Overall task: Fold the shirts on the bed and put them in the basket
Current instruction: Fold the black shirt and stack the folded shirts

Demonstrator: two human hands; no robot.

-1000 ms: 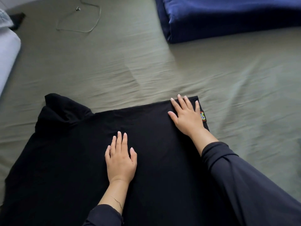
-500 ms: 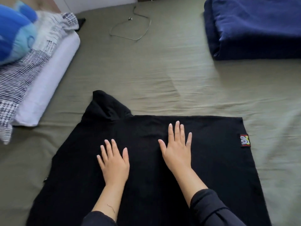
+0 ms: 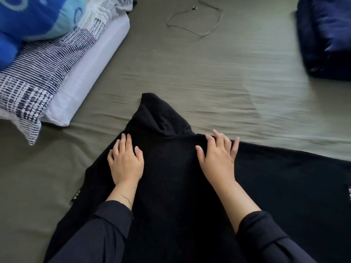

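Observation:
A black shirt (image 3: 171, 186) lies spread flat on the olive-green bed sheet (image 3: 209, 82), with one sleeve (image 3: 157, 114) sticking out at its far edge. My left hand (image 3: 125, 160) rests flat on the shirt's left side, fingertips at the cloth's edge just below the sleeve. On the far folded edge, right of the sleeve, my right hand (image 3: 218, 156) presses down with spread fingers. A small coloured label (image 3: 349, 194) shows at the shirt's right edge. No basket is in view.
White and blue-patterned pillows (image 3: 57, 73) and a blue plush cushion (image 3: 28, 18) lie stacked at the left. A folded navy blanket (image 3: 326, 35) sits at the far right. A thin cable (image 3: 195, 18) loops on the sheet at the back.
Both hands have slid across the shirt to the left and further from me, up to the sleeve and the far edge. The view has swung left.

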